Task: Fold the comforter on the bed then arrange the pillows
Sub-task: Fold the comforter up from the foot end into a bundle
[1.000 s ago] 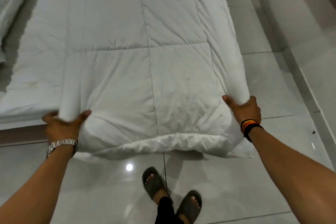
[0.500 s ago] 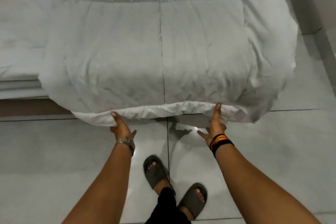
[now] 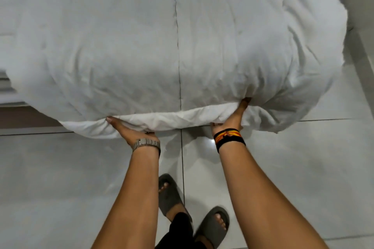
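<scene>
We see both hands at the near hem of the comforter [image 3: 182, 46], which overhangs the bed's foot. The left hand [image 3: 129, 131] and right hand [image 3: 232, 119] grip it, fingers mostly hidden underneath; pillows lie outside our view.

2 grey slippers [image 3: 172, 194] on glossy tiled floor [image 3: 60, 178]; wristwatch [image 3: 146, 143]; wristbands [image 3: 228, 137].

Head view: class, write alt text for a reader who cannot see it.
Both hands, left hand and right hand, grip the near edge of a white comforter hanging off the bed, above a grey tiled floor.
</scene>
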Demonstrator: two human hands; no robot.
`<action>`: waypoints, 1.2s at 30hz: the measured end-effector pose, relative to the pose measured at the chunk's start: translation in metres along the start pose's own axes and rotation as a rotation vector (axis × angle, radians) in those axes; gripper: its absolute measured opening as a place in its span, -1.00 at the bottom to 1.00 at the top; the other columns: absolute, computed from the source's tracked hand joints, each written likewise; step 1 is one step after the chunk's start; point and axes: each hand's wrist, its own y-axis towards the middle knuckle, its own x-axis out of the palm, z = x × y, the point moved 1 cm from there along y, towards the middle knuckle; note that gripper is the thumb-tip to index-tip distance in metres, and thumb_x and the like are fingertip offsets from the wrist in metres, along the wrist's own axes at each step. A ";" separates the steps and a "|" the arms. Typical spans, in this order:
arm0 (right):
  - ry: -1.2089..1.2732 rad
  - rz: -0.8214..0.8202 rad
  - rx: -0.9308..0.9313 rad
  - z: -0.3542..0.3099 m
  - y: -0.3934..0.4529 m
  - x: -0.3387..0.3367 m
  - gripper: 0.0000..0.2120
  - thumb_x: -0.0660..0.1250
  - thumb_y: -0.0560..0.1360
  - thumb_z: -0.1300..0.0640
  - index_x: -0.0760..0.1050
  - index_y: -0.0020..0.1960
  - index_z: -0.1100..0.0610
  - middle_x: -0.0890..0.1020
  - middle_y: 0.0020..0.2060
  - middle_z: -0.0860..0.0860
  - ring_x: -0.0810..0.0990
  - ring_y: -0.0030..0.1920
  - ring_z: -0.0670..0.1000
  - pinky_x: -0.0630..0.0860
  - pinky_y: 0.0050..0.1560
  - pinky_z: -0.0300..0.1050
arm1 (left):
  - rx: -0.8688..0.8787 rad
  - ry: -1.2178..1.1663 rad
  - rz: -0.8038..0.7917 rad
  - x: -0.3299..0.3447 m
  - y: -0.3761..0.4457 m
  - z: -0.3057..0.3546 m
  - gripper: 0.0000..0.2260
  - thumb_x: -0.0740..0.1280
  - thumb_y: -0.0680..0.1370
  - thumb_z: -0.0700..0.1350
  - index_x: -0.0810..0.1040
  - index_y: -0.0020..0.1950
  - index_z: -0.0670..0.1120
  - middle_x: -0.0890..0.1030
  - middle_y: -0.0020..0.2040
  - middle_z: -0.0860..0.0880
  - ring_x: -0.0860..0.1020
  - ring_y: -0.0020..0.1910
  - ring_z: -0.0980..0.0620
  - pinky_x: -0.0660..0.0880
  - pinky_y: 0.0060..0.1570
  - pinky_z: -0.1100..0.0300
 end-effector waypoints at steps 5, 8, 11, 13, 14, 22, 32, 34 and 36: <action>-0.125 -0.127 -0.015 -0.011 -0.005 -0.013 -0.24 0.36 0.55 -0.28 0.29 0.63 0.03 0.47 0.52 0.13 0.49 0.49 0.21 0.41 0.50 0.24 | -0.060 0.094 -0.059 -0.012 -0.006 0.007 -0.34 0.43 0.44 0.41 0.57 0.43 0.08 0.68 0.30 -0.05 0.65 0.28 -0.12 0.55 0.33 -0.14; -0.150 -0.198 0.087 -0.016 -0.015 -0.038 -0.36 0.37 0.57 -0.28 0.50 0.50 0.08 0.64 0.37 0.16 0.60 0.38 0.24 0.52 0.40 0.23 | -0.117 0.146 -0.060 -0.029 -0.020 0.011 -0.34 0.45 0.41 0.42 0.61 0.40 0.07 0.73 0.19 -0.06 0.68 0.23 -0.14 0.64 0.14 -0.11; -0.122 -0.216 0.149 -0.019 -0.028 -0.062 -0.40 0.41 0.56 -0.27 0.56 0.45 0.08 0.72 0.25 0.13 0.67 0.28 0.19 0.62 0.23 0.15 | -0.179 0.158 -0.089 -0.043 -0.040 0.011 -0.26 0.41 0.42 0.45 0.55 0.46 0.04 0.64 0.35 -0.11 0.60 0.34 -0.17 0.50 0.38 -0.15; -0.128 -0.235 0.188 -0.023 -0.031 -0.062 -0.33 0.44 0.50 -0.34 0.57 0.42 0.09 0.74 0.19 0.15 0.70 0.23 0.20 0.65 0.17 0.16 | -0.193 0.159 -0.095 -0.043 -0.046 0.010 -0.25 0.37 0.42 0.48 0.54 0.46 0.05 0.62 0.37 -0.11 0.59 0.35 -0.17 0.46 0.42 -0.15; -0.142 -0.241 0.205 -0.025 -0.031 -0.057 -0.29 0.44 0.46 -0.39 0.58 0.39 0.09 0.75 0.17 0.17 0.71 0.20 0.22 0.66 0.14 0.18 | -0.189 0.157 -0.104 -0.039 -0.045 0.010 -0.25 0.36 0.42 0.49 0.54 0.46 0.06 0.62 0.37 -0.11 0.59 0.34 -0.17 0.46 0.42 -0.16; -0.009 -0.443 0.182 -0.021 0.021 -0.004 -0.20 0.34 0.47 -0.49 0.53 0.47 0.06 0.68 0.30 0.19 0.61 0.35 0.27 0.49 0.42 0.30 | -0.072 0.087 -0.223 -0.011 0.011 0.006 -0.29 0.25 0.50 0.49 0.49 0.50 0.07 0.62 0.39 -0.06 0.60 0.34 -0.11 0.47 0.41 -0.16; -0.015 -0.508 0.207 -0.023 0.014 -0.011 -0.24 0.38 0.49 -0.42 0.51 0.50 0.05 0.64 0.37 0.18 0.56 0.42 0.29 0.38 0.50 0.36 | -0.132 0.132 -0.221 0.003 0.018 0.005 -0.37 0.23 0.50 0.49 0.55 0.38 0.09 0.58 0.40 -0.08 0.57 0.34 -0.15 0.53 0.25 -0.16; -0.065 -0.479 0.236 -0.026 -0.014 -0.027 -0.25 0.36 0.49 -0.42 0.51 0.50 0.03 0.65 0.37 0.16 0.56 0.42 0.27 0.38 0.50 0.32 | -0.160 0.140 -0.152 -0.002 -0.003 0.009 -0.40 0.32 0.45 0.50 0.57 0.28 0.09 0.59 0.37 -0.08 0.61 0.26 -0.14 0.59 0.07 -0.12; -0.071 -0.390 0.215 -0.028 -0.045 -0.049 -0.33 0.32 0.56 -0.37 0.50 0.52 0.01 0.65 0.37 0.12 0.56 0.42 0.24 0.40 0.50 0.28 | -0.188 0.161 -0.105 -0.008 -0.031 0.015 -0.36 0.40 0.39 0.48 0.56 0.28 0.08 0.59 0.37 -0.10 0.62 0.23 -0.14 0.62 0.01 -0.12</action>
